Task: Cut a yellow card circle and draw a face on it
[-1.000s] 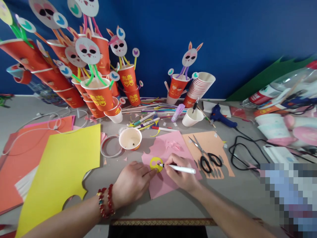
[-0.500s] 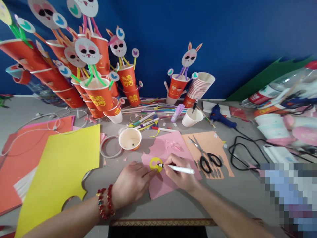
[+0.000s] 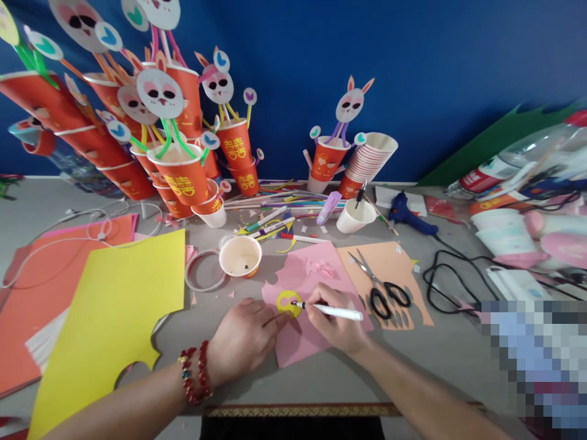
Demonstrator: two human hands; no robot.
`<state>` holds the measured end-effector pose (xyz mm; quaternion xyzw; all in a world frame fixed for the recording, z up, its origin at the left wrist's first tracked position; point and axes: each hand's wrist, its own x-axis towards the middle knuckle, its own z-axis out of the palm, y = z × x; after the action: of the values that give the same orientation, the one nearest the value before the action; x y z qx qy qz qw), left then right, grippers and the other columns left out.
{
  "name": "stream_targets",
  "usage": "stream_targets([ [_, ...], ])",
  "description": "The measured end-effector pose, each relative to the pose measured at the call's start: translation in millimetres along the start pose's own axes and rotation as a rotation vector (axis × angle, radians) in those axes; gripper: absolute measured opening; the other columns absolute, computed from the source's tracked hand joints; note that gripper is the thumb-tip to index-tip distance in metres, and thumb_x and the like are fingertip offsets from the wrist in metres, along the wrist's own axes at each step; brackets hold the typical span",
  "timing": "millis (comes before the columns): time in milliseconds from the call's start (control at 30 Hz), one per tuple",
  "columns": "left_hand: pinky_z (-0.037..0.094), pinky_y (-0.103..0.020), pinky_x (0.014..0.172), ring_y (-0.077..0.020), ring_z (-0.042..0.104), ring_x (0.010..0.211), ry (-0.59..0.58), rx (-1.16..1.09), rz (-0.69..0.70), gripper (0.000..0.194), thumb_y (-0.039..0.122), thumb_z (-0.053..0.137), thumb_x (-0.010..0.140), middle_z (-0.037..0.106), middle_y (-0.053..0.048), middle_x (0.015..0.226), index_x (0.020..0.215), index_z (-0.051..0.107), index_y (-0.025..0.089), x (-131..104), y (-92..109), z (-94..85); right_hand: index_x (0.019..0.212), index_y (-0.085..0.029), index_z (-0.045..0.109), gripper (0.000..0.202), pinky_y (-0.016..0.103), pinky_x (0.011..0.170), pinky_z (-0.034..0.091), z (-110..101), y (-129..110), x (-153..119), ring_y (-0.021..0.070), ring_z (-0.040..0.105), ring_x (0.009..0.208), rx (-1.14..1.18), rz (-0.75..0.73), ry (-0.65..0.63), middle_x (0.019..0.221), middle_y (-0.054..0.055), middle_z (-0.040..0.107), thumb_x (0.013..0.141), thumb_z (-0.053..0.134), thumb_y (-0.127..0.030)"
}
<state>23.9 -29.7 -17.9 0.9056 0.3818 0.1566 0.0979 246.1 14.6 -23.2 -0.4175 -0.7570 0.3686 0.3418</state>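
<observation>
- The right hand, just below the centre of the frame, is closed around a white marker, fingers pinched on the barrel near the tip, the dark tip touching a small yellow paper disc.
- The left hand, a beaded bracelet at its wrist, lies flat to the left of the disc with fingers together; its fingertips press on the disc's lower left edge and pin it down. It grips nothing.
- The disc lies on a pink paper sheet at lower centre of the frame, and dark marks already show on its face.
- Judged from this, the step in hand is drawing on the disc. The next stroke calls for a steady hold by the left fingertips and short, light moves of the tip, since the disc is small and loose on the sheet.
- Right of the marker hand, black-handled scissors rest on an orange paper sheet; they lie near the wrist, so a wide sweep to the right could touch them.
- Above the disc stands an open paper cup beside a roll of tape, both apart from the hands.
- A large yellow sheet fills the lower left, its edge near the left forearm.
- The table edge runs along the bottom of the frame; between it and the pink sheet is bare grey top, the freest room for the forearms.
- Decorated red cups crowd the upper left, well apart.
</observation>
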Motion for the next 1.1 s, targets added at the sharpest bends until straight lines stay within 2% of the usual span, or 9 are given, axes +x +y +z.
stream_targets([
  [1100, 0.040, -0.035, 0.059, -0.0212, 0.061, 0.069, 0.006, 0.015, 0.002, 0.029, 0.015, 0.043, 0.097, 0.069, -0.005, 0.082, 0.120, 0.061, 0.015, 1.2, 0.5, -1.2, 0.072, -0.023, 0.051, 0.015, 0.022, 0.051, 0.037, -0.9, -0.9, 0.3, 0.0113, 0.050, 0.050, -0.024, 0.014, -0.014, 0.059, -0.004, 0.056, 0.086, 0.052, -0.019],
])
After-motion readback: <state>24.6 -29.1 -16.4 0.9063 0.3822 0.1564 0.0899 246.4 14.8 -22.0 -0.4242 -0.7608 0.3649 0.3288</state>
